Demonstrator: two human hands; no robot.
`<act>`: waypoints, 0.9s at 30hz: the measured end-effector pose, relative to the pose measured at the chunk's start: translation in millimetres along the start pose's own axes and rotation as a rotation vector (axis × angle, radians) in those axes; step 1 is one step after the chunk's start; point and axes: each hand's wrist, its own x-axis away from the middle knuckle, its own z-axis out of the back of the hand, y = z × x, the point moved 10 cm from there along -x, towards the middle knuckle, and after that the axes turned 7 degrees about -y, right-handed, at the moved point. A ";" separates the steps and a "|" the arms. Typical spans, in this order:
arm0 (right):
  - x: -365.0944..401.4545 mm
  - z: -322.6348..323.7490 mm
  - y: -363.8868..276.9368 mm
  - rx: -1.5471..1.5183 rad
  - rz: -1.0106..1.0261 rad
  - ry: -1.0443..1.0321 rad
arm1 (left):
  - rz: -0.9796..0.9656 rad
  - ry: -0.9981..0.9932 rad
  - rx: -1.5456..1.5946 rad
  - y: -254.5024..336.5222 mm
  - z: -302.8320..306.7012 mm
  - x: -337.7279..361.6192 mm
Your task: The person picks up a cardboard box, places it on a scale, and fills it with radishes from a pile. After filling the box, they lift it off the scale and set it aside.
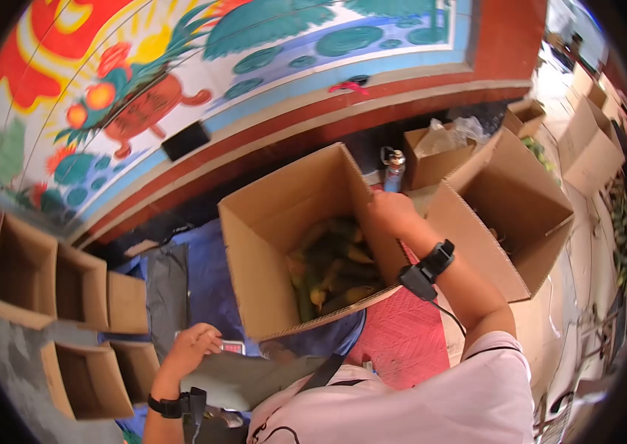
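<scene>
A large open cardboard box (pixel 276 222) stands in front of me, with several dark green vegetables (pixel 332 259) like cucumbers in its bottom. At the top of the box's right wall is my right hand (pixel 391 212), its fingers closed around the edge and partly hidden. My left hand (pixel 193 348) is off the box's lower left corner, holding nothing I can see, fingers loosely bent and somewhat apart. Right beside those fingertips is a small display with red digits (pixel 233 347). Each wrist wears a black strapped device.
A second open box (pixel 510 214) adjoins on the right. Behind it are a bottle (pixel 393 170) and a carton with clear plastic (pixel 439 152). Open boxes (pixel 25 274) stand at the left. A painted wall (pixel 254 66) bounds the back; a blue sheet (pixel 206 259) lies underneath.
</scene>
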 end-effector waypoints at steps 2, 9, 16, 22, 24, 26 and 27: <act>0.9 0.1 -8.7 0.037 0.084 -0.030 | -0.051 0.098 -0.017 -14.9 19.3 31.3; -16.9 37.6 28.3 -0.237 0.136 -0.195 | -0.047 0.419 0.227 -152.9 69.2 151.0; -34.3 -2.2 130.5 0.482 0.074 0.248 | 0.191 0.838 -0.210 -269.4 64.3 235.2; -21.8 -109.0 121.3 0.867 0.200 -0.060 | 0.304 0.975 -0.409 -303.7 32.4 264.1; -19.7 -134.4 129.6 0.927 0.193 -0.148 | 0.292 0.996 -0.363 -287.1 30.7 264.2; -18.0 -150.8 141.5 0.991 0.167 -0.224 | 0.304 1.022 -0.435 -268.0 32.2 262.8; -17.2 -158.3 151.9 1.029 0.147 -0.261 | 0.332 1.035 -0.419 -264.5 33.6 264.2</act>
